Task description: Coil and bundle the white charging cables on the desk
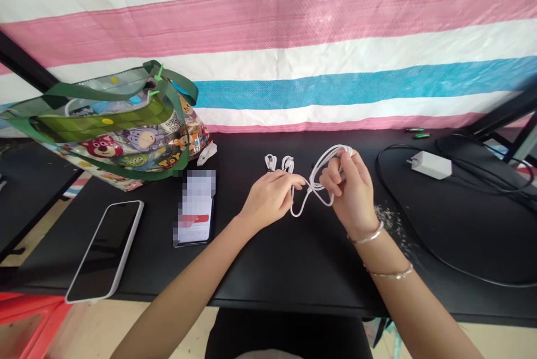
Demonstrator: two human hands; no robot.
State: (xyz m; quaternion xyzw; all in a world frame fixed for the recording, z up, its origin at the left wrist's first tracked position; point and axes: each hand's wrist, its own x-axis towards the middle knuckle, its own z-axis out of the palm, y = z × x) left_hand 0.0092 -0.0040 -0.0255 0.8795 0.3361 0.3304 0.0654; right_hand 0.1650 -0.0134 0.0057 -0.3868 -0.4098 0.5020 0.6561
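A white cable (322, 162) is gathered in loose loops above the black table. My right hand (350, 197) has its fingers closed around the coil, and a bracelet and a bangle sit on that wrist. My left hand (271, 198) pinches the same cable just left of the loops. A slack bend of it hangs between the two hands. Beyond my left hand lie two small looped white cable pieces (271, 163); whether they join the held cable is hidden by my fingers.
To the left are a cartoon-print bag (142, 141) with green handles, a lit phone (197, 208) and a dark-screened phone (104, 253) in a white case. On the right are a white charger (431, 165), black cables (413, 230) and two green batteries (422, 136). A striped sheet (293, 18) hangs behind the table (293, 269).
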